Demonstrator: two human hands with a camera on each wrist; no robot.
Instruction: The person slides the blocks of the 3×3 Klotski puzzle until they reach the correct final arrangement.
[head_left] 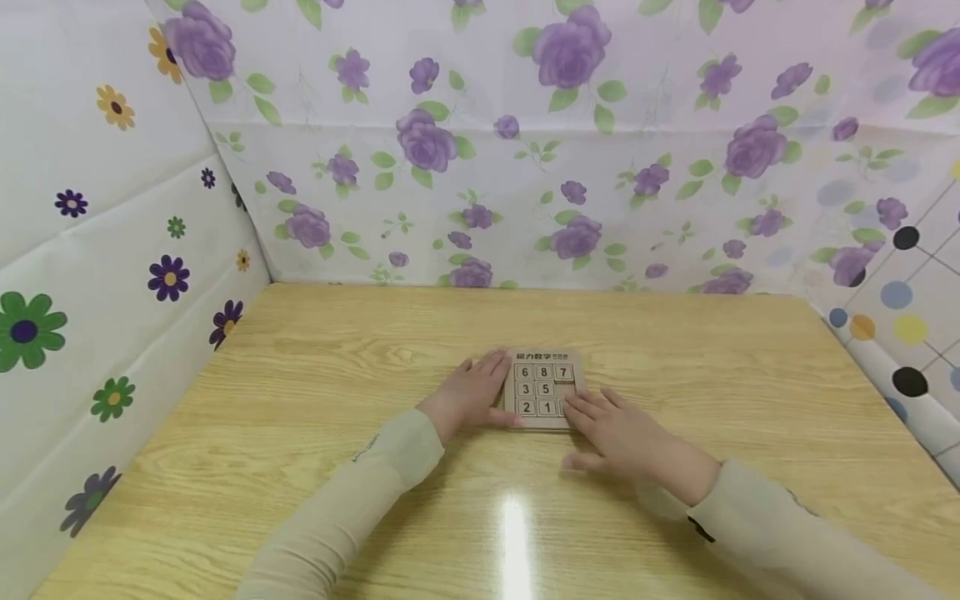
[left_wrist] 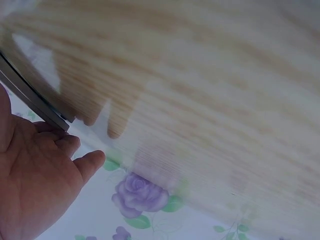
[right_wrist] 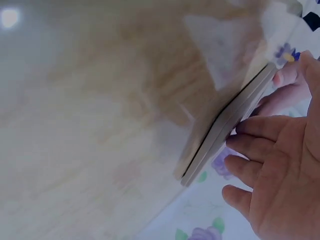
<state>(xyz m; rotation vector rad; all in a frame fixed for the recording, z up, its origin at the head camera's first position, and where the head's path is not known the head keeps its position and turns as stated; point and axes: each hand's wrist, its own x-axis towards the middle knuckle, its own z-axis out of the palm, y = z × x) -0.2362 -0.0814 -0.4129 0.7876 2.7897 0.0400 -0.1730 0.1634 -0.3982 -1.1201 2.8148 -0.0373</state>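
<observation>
Number puzzle (head_left: 543,423): lies flat on the counter (head_left: 375,358), between the 2 hands, touched from both sides; printed heading (head_left: 542,357) along the far side.
Long axis: hard to tell; looks nearly square.
Left hand (head_left: 471,397): rests along the left edge, fingers straight, thumb spread toward the near left corner.
Right hand (head_left: 618,433): reaches over the near right corner from the right, fingers straight and slightly spread, thumb apart, pinching nothing visible.
Bare slot (head_left: 565,389): sits at the right end of the middle row, beside tile 5 (head_left: 546,389), below tile 7 (head_left: 563,372).
Near right tile (head_left: 560,408): partly covered by right fingers; number unreadable.
Key relation: probably slot to right fingertips, just beyond them; right hand nearer, left hand across the puzzle.
</observation>
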